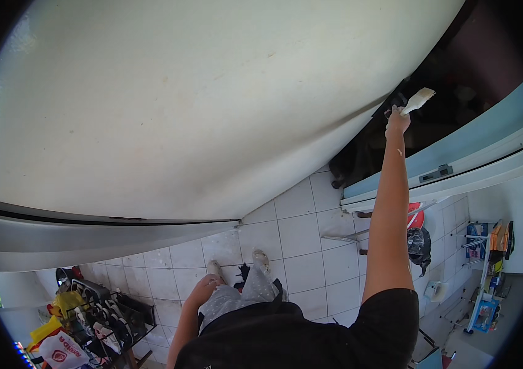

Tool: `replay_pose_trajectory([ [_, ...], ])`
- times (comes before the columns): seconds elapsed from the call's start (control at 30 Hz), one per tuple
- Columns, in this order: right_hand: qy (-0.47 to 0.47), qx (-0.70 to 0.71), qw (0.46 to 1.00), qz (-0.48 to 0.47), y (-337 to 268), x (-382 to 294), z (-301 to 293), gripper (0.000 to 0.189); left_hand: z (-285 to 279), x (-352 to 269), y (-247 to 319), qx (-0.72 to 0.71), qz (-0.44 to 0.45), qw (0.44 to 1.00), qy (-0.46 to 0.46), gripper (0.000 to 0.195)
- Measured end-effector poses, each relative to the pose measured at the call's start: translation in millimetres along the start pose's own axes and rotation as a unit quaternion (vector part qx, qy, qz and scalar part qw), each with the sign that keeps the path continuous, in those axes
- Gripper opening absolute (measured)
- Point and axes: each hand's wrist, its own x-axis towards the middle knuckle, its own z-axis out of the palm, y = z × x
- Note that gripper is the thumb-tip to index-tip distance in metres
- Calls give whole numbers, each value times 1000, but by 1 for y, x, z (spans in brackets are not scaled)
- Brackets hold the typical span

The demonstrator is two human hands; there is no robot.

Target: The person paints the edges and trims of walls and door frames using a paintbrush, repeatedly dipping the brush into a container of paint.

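Note:
My right hand (398,122) grips a flat paintbrush (419,100) at the end of my outstretched arm. The brush's bristles point up and to the right, away from the surface of the white wall (197,106), in front of a dark doorway (455,97). Whitish marks show on my fingers and forearm. My left hand (205,289) hangs low by my left thigh, over the grey dotted shorts (238,297). I see nothing in it, and its fingers look loosely extended. The wall fills most of the view before me and bears small specks and faint stains.
A light-blue door edge (469,133) with a metal latch plate (436,173) stands right of my arm. Shoes and bags crowd a black rack (139,318) at lower left. A black plastic bag (418,246) and a shelf trolley (480,300) stand to the right on the tiled floor (300,258).

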Motion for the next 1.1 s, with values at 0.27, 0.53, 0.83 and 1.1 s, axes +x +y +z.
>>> replay_pose_trajectory([
  [0.27,18,-14,1000,-1,-8,-26,-46,20,1,9,-3,35,15,999,-19,33],
  [0.53,68,-10,998,-4,-8,-44,-113,19,5,28,-4,73,75,994,-14,31],
  [0.83,77,-83,994,4,-4,-68,-186,11,11,23,1,68,81,994,-34,35],
  [1.1,53,-137,979,-142,57,-64,-248,16,12,12,1,71,103,990,-69,37],
])
